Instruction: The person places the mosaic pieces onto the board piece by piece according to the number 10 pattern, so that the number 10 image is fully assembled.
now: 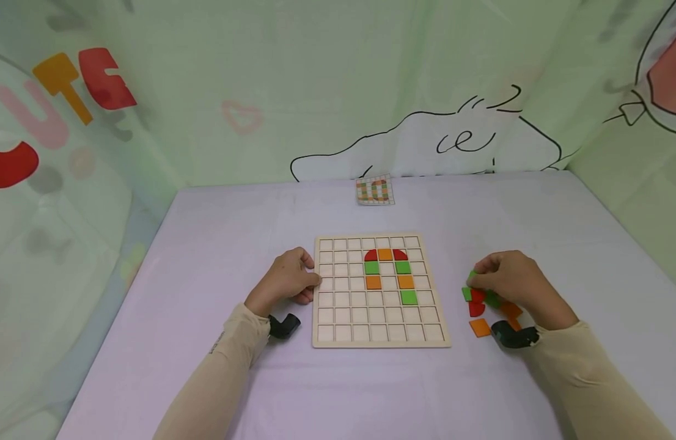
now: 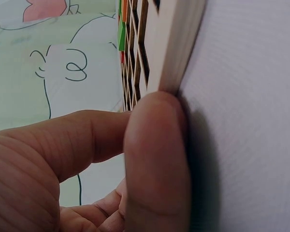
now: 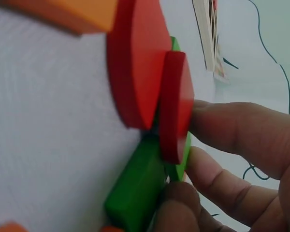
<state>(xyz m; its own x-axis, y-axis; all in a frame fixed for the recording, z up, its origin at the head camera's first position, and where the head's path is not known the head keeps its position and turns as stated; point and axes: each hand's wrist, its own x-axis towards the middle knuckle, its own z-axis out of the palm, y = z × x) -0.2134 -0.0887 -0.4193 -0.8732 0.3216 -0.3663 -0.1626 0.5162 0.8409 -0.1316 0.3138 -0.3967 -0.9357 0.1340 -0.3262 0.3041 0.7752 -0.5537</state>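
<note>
A wooden grid board (image 1: 342,316) lies flat on the table. Its cells hold red rounded pieces (image 1: 400,255), orange squares (image 1: 384,254) and green squares (image 1: 409,297). My left hand (image 1: 285,275) grips the board's left edge, its thumb (image 2: 157,150) against the rim in the left wrist view. Right of the board, my right hand (image 1: 511,278) pinches a green piece (image 1: 472,276) at the pile; its full shape is hidden by the fingers. Red pieces (image 3: 176,106) and a dark green piece (image 3: 135,188) lie close by the fingertips in the right wrist view.
A small pattern card (image 1: 374,190) with a coloured grid lies behind the board. Loose orange squares (image 1: 480,328) lie at the pile's near side. Black wrist mounts (image 1: 515,335) sit at both cuffs. A printed curtain (image 1: 250,79) hangs behind the table.
</note>
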